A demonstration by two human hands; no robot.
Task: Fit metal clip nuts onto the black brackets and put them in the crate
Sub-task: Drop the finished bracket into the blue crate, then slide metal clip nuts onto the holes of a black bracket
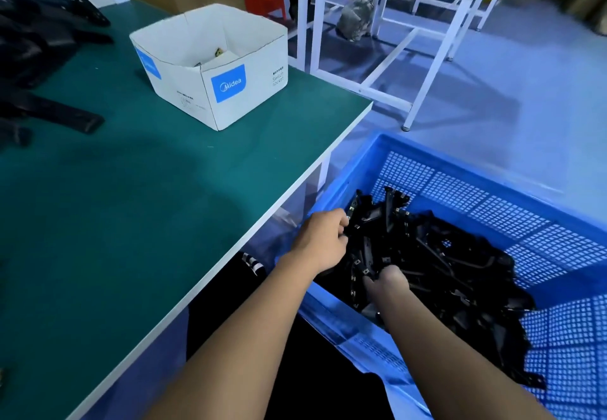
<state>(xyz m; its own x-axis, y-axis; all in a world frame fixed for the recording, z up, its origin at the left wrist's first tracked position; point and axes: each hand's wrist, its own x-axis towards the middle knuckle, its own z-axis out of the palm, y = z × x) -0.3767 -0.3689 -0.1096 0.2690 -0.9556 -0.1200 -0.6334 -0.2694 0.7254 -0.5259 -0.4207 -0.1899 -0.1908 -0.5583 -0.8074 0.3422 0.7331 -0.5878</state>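
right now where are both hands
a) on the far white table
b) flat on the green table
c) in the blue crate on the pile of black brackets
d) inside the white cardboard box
c: the left hand and right hand both grip black brackets in the pile inside the blue crate, beside the green table.

Two bare forearms w/ no sleeves, watch, rings or gloves visible, entering from approx 6 o'clock. Left hand (323, 242) sits toward 12 o'clock of the right hand (389, 283); both bare, fingers partly hidden. Under the arms, at about 6 o'clock, dark black clothing (295, 354), w/ a small black-and-white striped patch (253, 263) at approx 9 o'clock of the left wrist.
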